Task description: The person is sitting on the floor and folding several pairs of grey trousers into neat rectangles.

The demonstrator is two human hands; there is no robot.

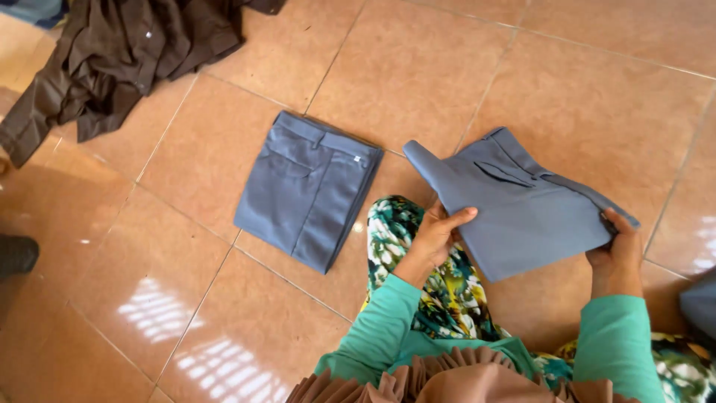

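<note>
Green sleeves at lower frame, both hands gripping folded grey trousers (514, 209) held up right of centre. Left hand (436, 235) closed on the lower-left edge, thumb on top; right hand (617, 250) pinching the right edge. Second folded grey pair (306, 186) lies flat on the tiled floor (224, 313), centre. Dark garment pile (112, 52) upper left. Keep edges aligned and both grips taut to hold the fold square.
</note>
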